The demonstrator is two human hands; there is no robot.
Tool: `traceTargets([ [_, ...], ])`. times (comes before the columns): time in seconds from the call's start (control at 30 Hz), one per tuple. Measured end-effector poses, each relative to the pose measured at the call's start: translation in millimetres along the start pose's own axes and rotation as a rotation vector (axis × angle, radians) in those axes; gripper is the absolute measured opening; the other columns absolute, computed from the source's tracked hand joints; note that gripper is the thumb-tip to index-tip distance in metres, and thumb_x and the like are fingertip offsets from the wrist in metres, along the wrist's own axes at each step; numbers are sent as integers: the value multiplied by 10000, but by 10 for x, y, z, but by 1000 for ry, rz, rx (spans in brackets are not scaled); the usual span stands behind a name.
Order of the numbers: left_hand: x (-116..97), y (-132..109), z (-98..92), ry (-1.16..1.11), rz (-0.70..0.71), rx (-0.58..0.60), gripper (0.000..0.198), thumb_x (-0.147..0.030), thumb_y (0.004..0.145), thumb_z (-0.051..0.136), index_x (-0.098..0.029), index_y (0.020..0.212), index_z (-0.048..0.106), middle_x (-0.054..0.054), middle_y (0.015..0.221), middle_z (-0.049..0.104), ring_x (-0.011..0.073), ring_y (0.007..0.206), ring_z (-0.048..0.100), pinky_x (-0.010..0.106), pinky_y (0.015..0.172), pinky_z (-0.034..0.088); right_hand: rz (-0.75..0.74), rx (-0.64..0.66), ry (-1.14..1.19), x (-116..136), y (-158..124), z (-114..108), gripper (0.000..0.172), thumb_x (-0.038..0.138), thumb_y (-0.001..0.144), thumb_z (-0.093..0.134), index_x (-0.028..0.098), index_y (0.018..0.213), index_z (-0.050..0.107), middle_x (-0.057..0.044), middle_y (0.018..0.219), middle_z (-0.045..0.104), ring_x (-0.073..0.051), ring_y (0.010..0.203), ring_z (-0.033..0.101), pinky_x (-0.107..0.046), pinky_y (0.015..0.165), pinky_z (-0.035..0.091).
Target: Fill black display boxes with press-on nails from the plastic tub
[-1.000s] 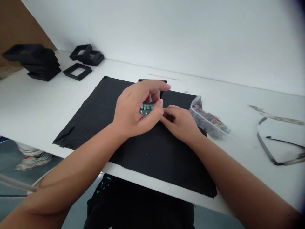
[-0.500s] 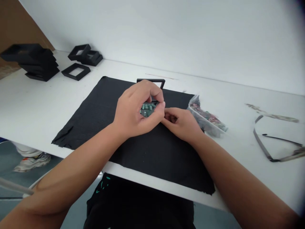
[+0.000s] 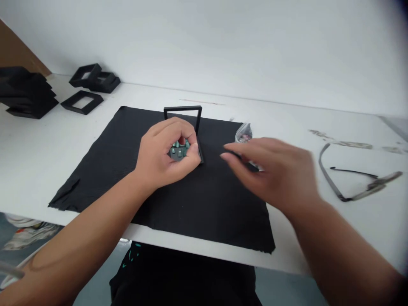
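Note:
My left hand (image 3: 167, 155) curls over the base of a black display frame (image 3: 199, 117), its thumb and index fingertips pressed together. Whatever may be between them is hidden. The frame stands opened out on a black mat (image 3: 204, 212), one half upright behind my hand. Small green stones (image 3: 179, 153) show on the lower half through the gap in my fingers. To the right, my right hand (image 3: 270, 170) hovers over the mat's right side, thumb and fingers apart, nothing seen between them. Just behind it a clear plastic bag (image 3: 245, 132) of coloured stones is mostly covered.
Stacked black frames (image 3: 28, 91) stand at the far left, with a few more frames (image 3: 95, 78) and a single one (image 3: 82, 102) beside them. Eyeglasses (image 3: 344, 187) lie on the white table at right. A wall (image 3: 223, 51) rises behind.
My right hand has left my left hand's side, moved right and spread its fingers, now covering most of the bag. The view has shifted right; my left hand stays over the frame.

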State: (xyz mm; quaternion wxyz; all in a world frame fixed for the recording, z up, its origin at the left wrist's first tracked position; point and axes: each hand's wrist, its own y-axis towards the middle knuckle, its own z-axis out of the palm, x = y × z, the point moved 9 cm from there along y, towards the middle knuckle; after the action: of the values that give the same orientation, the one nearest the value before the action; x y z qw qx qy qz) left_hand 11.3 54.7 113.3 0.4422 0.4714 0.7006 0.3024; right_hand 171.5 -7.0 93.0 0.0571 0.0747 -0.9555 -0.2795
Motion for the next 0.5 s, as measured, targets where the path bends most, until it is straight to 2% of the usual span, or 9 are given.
traceTargets([
  [0.07,-16,-9,25,-4,5,20,101,-90,739,587,-186,720,560,1,732,667,142,705,644,296,665,514,130,-2,-3,-314,-142,-216,316,500,925,609,282,1122,727,-12,844,733,-207,788,680,-308,609,444],
  [0.1,-27,-15,41,0,10,33,103,-89,730,592,-188,723,561,2,755,683,145,712,652,300,671,515,154,69,-46,-458,-226,-234,366,543,899,622,296,1155,707,-8,887,737,-219,798,679,-311,580,443],
  [0.17,-56,-28,68,18,21,52,110,-88,716,598,-192,730,565,4,809,715,152,735,667,314,696,516,113,224,-176,-686,-414,-202,416,601,892,586,290,1142,703,-20,967,751,-241,766,678,-335,538,434],
  [0.23,-90,-41,100,27,27,76,110,-93,719,601,-196,738,569,10,870,744,165,771,686,332,729,519,-7,297,-267,-799,-596,-172,370,538,962,482,267,962,732,-27,884,761,-252,682,662,-392,580,458],
  [0.3,-145,-57,157,14,43,126,99,-109,726,604,-199,739,567,21,934,766,174,795,695,350,759,520,-81,299,-253,-836,-745,-192,330,442,983,479,252,872,724,-48,853,766,-272,723,676,-435,645,486],
  [0.37,-232,-79,231,-26,76,195,85,-128,722,603,-200,733,560,31,977,773,177,803,692,364,786,521,-112,298,-159,-794,-864,-243,232,391,956,555,260,871,726,-59,861,770,-279,777,688,-451,680,505],
  [0.43,-340,-111,309,-93,116,266,73,-143,718,587,-203,727,546,28,941,767,175,797,677,369,803,521,-118,330,-21,-682,-972,-305,122,368,911,636,299,903,735,-44,852,767,-263,773,693,-445,666,525],
  [0.5,-449,-147,382,-168,147,323,55,-163,740,572,-207,734,539,24,889,748,175,807,662,364,807,521,-77,378,100,-564,-1075,-378,92,361,885,662,369,927,744,-11,846,762,-245,762,707,-430,662,561],
])
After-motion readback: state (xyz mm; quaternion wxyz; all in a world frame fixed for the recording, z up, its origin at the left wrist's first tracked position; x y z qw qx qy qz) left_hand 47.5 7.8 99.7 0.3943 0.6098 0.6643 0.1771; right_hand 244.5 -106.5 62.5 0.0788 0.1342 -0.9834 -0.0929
